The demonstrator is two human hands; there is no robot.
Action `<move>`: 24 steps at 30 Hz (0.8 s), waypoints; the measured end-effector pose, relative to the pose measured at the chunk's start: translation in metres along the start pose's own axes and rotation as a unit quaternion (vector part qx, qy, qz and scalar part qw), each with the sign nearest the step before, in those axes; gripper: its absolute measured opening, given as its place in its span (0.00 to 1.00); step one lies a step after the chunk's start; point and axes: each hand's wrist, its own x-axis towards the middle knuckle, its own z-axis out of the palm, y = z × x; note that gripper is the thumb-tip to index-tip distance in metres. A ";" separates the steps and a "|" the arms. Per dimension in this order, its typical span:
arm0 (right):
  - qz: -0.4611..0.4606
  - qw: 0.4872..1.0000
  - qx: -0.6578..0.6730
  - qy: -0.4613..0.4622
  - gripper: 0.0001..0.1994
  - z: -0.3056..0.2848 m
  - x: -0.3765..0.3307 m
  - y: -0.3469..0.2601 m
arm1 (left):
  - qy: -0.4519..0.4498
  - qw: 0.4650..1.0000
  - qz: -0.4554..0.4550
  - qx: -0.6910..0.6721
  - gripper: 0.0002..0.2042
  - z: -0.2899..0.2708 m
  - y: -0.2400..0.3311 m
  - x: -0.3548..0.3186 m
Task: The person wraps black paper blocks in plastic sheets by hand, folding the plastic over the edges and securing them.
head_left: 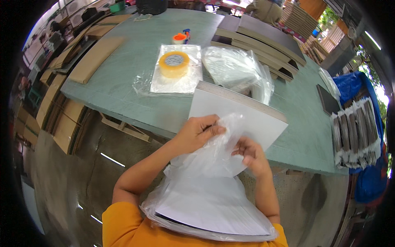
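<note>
A clear plastic bag (212, 150) lies bunched in front of me. My left hand (201, 131) pinches its gathered upper part between thumb and fingers. My right hand (252, 156) has its fingers curled round a fold of the same bag, lower and to the right. Behind the hands a white board (236, 108) with a grey-brown edge leans tilted at the table's near edge. Closer to my body, a second white panel (205, 206) rests inside clear plastic, with a dark line along its near edge. The bunched film partly hides where the two boards meet.
On the green table (135, 94) a yellow tape roll (174, 64) sits on flat plastic packets (177, 87). Beyond are an orange-white roll (179, 38), crumpled plastic bags (234, 68) and stacked dark panels (263, 41). Cardboard (96, 59) lies left; wrapped panels (356, 131) stand right.
</note>
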 end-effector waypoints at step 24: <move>-0.103 0.990 0.039 0.092 0.06 -0.021 0.000 -0.013 | 0.180 0.939 0.231 0.180 0.08 0.002 0.050 0.000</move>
